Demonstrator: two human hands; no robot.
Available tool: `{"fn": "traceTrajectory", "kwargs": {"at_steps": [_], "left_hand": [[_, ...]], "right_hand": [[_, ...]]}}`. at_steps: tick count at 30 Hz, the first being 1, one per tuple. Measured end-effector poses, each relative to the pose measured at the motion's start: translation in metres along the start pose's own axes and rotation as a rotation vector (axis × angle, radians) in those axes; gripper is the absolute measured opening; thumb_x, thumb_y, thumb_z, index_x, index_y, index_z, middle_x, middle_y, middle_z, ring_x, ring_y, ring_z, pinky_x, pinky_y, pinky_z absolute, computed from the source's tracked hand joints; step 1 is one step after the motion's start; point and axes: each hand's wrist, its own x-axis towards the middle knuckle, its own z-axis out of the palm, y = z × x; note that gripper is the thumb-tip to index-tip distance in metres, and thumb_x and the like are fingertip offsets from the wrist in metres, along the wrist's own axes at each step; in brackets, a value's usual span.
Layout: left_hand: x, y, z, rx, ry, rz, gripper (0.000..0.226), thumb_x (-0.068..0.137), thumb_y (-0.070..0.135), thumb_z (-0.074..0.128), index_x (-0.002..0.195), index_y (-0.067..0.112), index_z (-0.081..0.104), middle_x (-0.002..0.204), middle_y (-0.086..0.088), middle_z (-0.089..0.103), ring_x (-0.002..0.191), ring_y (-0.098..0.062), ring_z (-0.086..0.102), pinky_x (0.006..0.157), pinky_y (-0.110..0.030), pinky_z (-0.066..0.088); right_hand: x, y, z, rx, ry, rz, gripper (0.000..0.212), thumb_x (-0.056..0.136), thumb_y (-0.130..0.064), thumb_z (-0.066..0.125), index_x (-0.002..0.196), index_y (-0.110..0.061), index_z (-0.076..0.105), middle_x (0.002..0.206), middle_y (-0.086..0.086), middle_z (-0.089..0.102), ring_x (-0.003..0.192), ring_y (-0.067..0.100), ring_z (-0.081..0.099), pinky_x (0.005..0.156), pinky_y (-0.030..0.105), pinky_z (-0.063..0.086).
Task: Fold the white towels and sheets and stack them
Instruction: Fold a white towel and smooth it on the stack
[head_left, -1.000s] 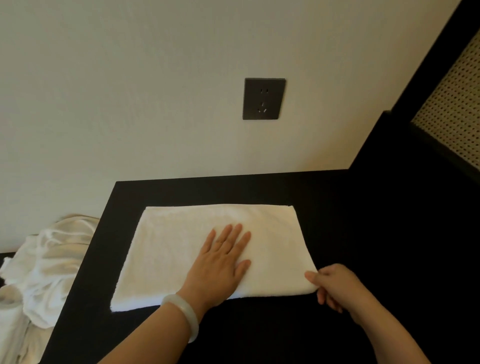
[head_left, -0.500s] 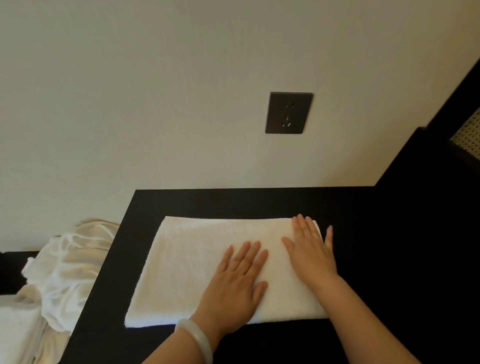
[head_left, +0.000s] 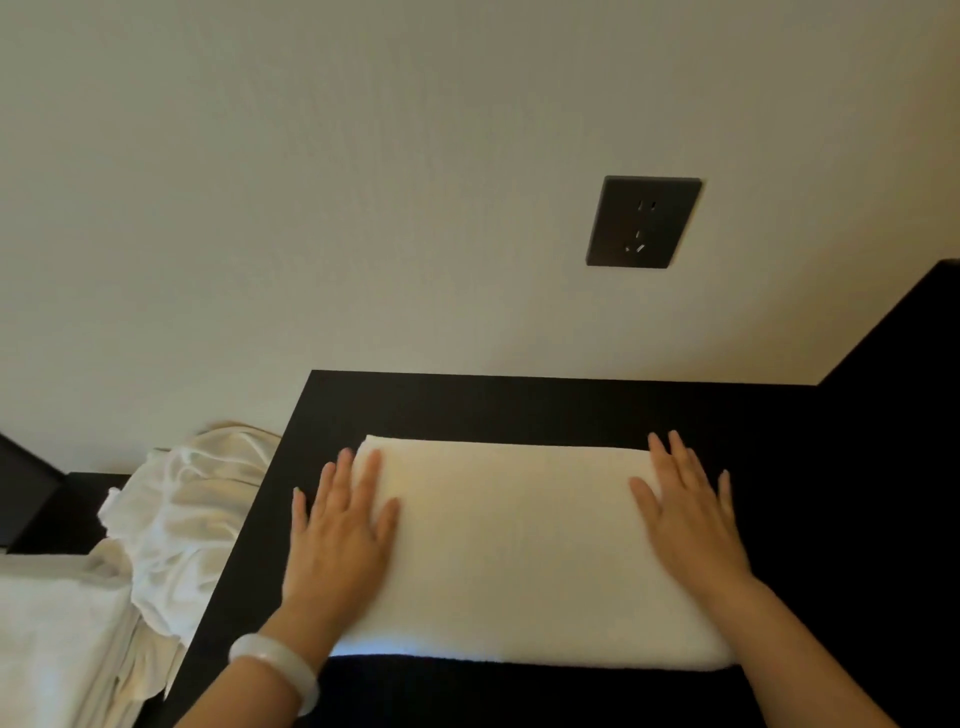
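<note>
A white towel, folded into a flat rectangle, lies on the black table in front of me. My left hand rests flat on the towel's left end, fingers straight and spread, partly over the edge onto the table. My right hand presses flat on the towel's right end with straight fingers. A pale bangle sits on my left wrist. Neither hand holds anything.
A heap of crumpled white sheets lies left of the table, with a flat folded white cloth below it at the lower left. A dark wall socket is above the table. Dark furniture rises at the right.
My left hand has slid from the towel's middle to its left end. My right hand went from pinching the near right corner to lying flat on the right end.
</note>
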Motion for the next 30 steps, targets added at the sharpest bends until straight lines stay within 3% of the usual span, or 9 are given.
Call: {"fn": "traceTrajectory", "kwargs": {"at_steps": [4,6,11,16,18,20,22,25,30], "left_hand": [[0.001,-0.001,-0.008,-0.062,-0.07,-0.053,0.068,0.096,0.058,0.003,0.155,0.03,-0.015,0.165,-0.001,-0.004,0.152,-0.02,-0.007,0.123,-0.045,-0.003],[-0.002,0.005,-0.015,-0.14,-0.064,-0.103,0.068,0.1,0.054,0.019,0.157,0.024,-0.005,0.165,-0.003,0.006,0.152,-0.022,0.004,0.123,-0.044,0.007],[-0.018,0.004,-0.033,-0.38,0.012,-0.331,0.065,0.096,0.04,0.055,0.15,0.013,0.03,0.144,-0.012,0.041,0.132,-0.031,0.041,0.11,-0.048,0.035],[-0.024,-0.001,-0.054,-0.623,-0.123,-0.505,0.049,0.098,0.037,0.055,0.136,0.009,0.044,0.12,-0.009,0.051,0.094,-0.019,0.05,0.088,-0.04,0.043],[-0.028,0.0,-0.061,-0.725,-0.188,-0.555,0.041,0.1,0.04,0.05,0.129,0.011,0.049,0.103,-0.004,0.054,0.086,-0.019,0.052,0.084,-0.039,0.04],[-0.035,-0.001,-0.068,-0.905,-0.233,-0.629,0.032,0.099,0.039,0.052,0.116,0.013,0.057,0.1,-0.008,0.058,0.088,-0.027,0.056,0.088,-0.045,0.044],[-0.047,-0.003,-0.076,-1.043,-0.23,-0.679,0.017,0.097,0.037,0.058,0.097,0.02,0.061,0.101,-0.012,0.061,0.092,-0.033,0.058,0.092,-0.051,0.046],[-0.07,-0.013,-0.083,-1.092,-0.154,-0.704,0.014,0.095,0.033,0.06,0.082,0.03,0.057,0.096,-0.007,0.061,0.088,-0.031,0.058,0.086,-0.049,0.044],[-0.112,-0.057,-0.102,-1.131,-0.014,-0.746,0.006,0.093,0.035,0.063,0.089,0.031,0.067,0.098,-0.005,0.066,0.093,-0.031,0.061,0.091,-0.05,0.047]], "right_hand": [[0.0,-0.004,-0.006,0.075,-0.056,0.015,0.067,0.097,-0.058,0.009,0.157,-0.032,-0.007,0.166,-0.003,-0.007,0.152,0.016,-0.006,0.123,0.044,-0.008],[-0.007,-0.006,-0.012,0.165,-0.043,0.073,0.065,0.102,-0.051,0.025,0.158,-0.03,-0.003,0.166,-0.003,-0.002,0.153,0.018,0.0,0.122,0.044,-0.003],[-0.041,0.005,-0.024,0.414,0.068,0.318,0.06,0.1,-0.036,0.051,0.154,-0.023,0.028,0.153,0.007,0.036,0.134,0.026,0.043,0.108,0.046,0.04],[-0.06,0.006,-0.031,0.619,-0.029,0.522,0.05,0.098,-0.033,0.057,0.143,-0.016,0.042,0.126,0.009,0.055,0.102,0.023,0.056,0.083,0.037,0.046],[-0.06,0.005,-0.04,0.763,-0.13,0.627,0.044,0.098,-0.037,0.057,0.133,-0.012,0.048,0.109,0.008,0.059,0.088,0.022,0.057,0.073,0.037,0.048],[-0.06,0.005,-0.053,0.954,-0.274,0.71,0.035,0.095,-0.043,0.059,0.113,-0.012,0.057,0.098,0.012,0.064,0.085,0.03,0.063,0.077,0.045,0.054],[-0.063,0.001,-0.06,1.054,-0.361,0.694,0.027,0.092,-0.044,0.064,0.1,-0.019,0.061,0.097,0.015,0.069,0.088,0.035,0.066,0.082,0.051,0.054],[-0.068,-0.018,-0.061,1.063,-0.388,0.562,0.019,0.091,-0.043,0.065,0.103,-0.03,0.06,0.102,0.009,0.069,0.092,0.033,0.067,0.078,0.05,0.055],[-0.077,-0.08,-0.064,1.073,-0.459,0.388,0.022,0.091,-0.042,0.064,0.111,-0.038,0.056,0.105,0.003,0.067,0.093,0.029,0.066,0.07,0.044,0.053]]}}
